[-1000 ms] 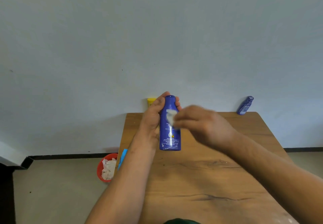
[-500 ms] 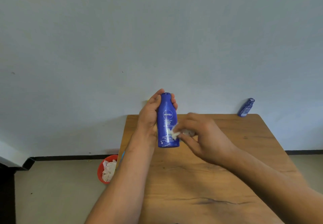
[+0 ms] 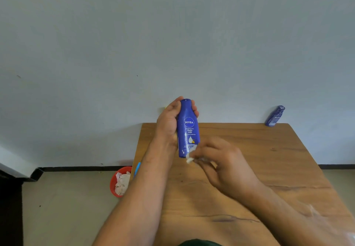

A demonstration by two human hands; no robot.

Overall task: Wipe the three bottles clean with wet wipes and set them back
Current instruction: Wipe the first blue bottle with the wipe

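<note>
My left hand [image 3: 167, 121] grips a tall blue lotion bottle [image 3: 187, 126] upright above the far left part of the wooden table [image 3: 249, 169], its label facing me. My right hand [image 3: 221, 159] pinches a small white wet wipe [image 3: 190, 158] against the bottle's lower front. A second, smaller blue bottle [image 3: 274, 116] leans against the wall at the table's far right corner. A sliver of a yellow thing [image 3: 164, 107] shows behind my left hand; most of it is hidden.
A red bin [image 3: 121, 181] with crumpled white wipes stands on the floor left of the table. A light blue object [image 3: 137, 169] pokes over the table's left edge. A pale wall rises right behind the table.
My right hand has slid the wipe down the bottle from near its neck to its base. The left hand keeps holding the bottle, whose label now faces me.
</note>
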